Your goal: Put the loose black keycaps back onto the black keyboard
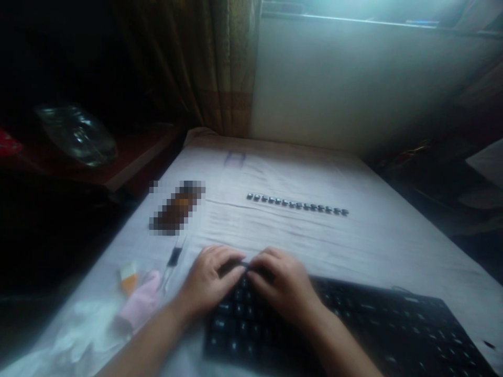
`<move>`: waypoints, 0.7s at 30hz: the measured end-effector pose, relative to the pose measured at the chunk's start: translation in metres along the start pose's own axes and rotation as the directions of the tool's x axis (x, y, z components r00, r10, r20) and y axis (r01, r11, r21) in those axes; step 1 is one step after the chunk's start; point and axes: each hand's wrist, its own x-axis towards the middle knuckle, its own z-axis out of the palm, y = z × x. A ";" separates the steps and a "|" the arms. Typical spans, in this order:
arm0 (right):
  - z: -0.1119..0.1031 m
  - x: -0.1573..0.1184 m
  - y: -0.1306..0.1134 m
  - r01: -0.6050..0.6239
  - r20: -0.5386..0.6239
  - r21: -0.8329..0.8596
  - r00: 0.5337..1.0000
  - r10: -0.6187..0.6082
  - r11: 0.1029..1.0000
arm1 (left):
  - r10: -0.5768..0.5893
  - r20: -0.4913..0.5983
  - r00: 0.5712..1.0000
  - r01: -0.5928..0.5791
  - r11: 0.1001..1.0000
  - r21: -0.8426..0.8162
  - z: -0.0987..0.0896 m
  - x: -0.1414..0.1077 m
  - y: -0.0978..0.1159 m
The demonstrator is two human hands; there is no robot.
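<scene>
A black keyboard (377, 319) lies on a pale cloth, stretching from the bottom centre to the right. At its top left corner my left hand (212, 275) has its thumb and curled fingers closed around the edge. My right hand (279, 277) is beside it, thumb and fingers pinched at the same corner, the two thumb tips nearly touching. What lies between the fingertips is too small to make out. Beyond the hands, several small dark keycaps (298, 204) form a slanting row on the cloth.
Left of my hands are a tool with a dark band (174, 256), an orange brush (128, 278), a pink cloth-like item (141, 301) and crumpled white plastic (78, 335). A pixelated brown object (176, 209) lies farther back. Clear plastic (78, 133) rests on a brown ledge.
</scene>
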 end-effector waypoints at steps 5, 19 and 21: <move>0.000 0.001 0.000 -0.002 0.017 0.000 1.000 0.002 1.000 | -0.009 0.008 1.000 0.009 1.000 -0.001 0.001 0.000 0.000; 0.000 0.002 0.003 0.005 0.013 0.046 1.000 -0.005 0.999 | -0.032 0.021 0.999 0.032 0.999 -0.002 0.000 0.002 0.004; -0.001 0.003 0.003 -0.008 0.023 0.065 1.000 0.006 0.998 | -0.033 0.018 0.999 0.033 0.999 -0.002 0.000 0.003 0.004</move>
